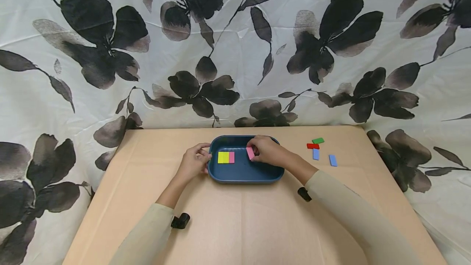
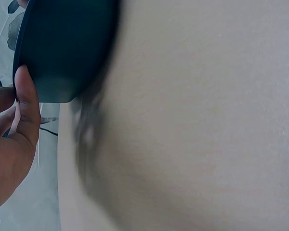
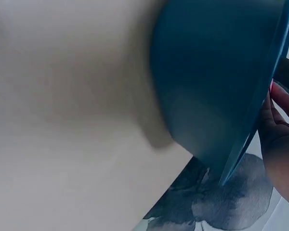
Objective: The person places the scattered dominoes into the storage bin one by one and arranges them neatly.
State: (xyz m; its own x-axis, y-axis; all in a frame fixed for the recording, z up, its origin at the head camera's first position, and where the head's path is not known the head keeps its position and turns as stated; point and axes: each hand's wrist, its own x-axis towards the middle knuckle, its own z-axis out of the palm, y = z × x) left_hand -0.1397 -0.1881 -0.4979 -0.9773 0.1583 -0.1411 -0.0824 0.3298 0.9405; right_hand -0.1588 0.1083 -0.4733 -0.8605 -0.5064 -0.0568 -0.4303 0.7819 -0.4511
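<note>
A dark blue tray stands on the table, its outer wall filling the upper part of the left wrist view. At its left end my left hand pinches the rim, the thumb on the outside. Over the tray's right half, my right hand pinches a tilted pink block between thumb and fingers. The tray wall hides most of that block in the right wrist view. Inside the tray, yellow blocks lie side by side with another pink block touching their right side.
Right of the tray, a green block, a red block and a blue block lie close together. A second blue block lies slightly apart. Behind the wooden table hangs a flowered cloth.
</note>
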